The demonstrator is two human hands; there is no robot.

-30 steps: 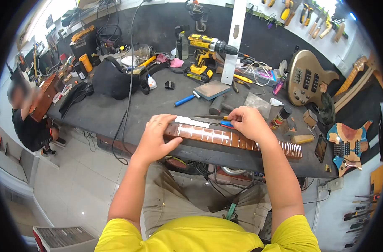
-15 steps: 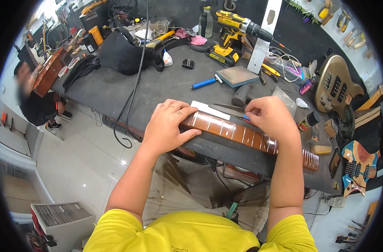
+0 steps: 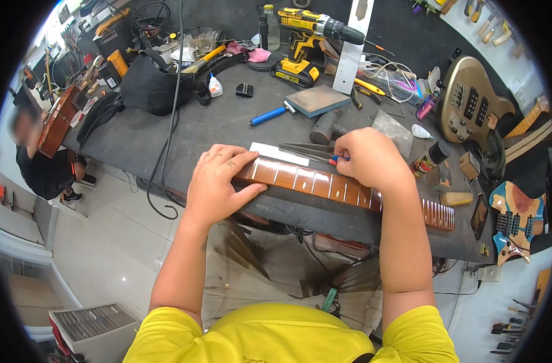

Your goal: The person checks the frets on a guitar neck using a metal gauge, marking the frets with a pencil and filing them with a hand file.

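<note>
A guitar neck with a glossy brown fretboard and metal frets lies along the front of the dark bench. My left hand is closed around its left end, thumb on the near side and fingers on the far side. Over the middle of the neck, my right hand pinches a small red-and-blue piece; most of it is hidden by the fingers. Beyond the fretboard lies a white strip, with dark, slender file-like tools partly across it.
A sanding block, a blue-handled tool and a yellow drill sit farther back. At right are a spray can, a gold guitar body and a colourful one. A black cable hangs down. Another person sits far left.
The view has turned slightly, so the bench things appear farther left. My left hand keeps its hold on the neck. More of the red-and-blue piece shows at my right fingertips.
</note>
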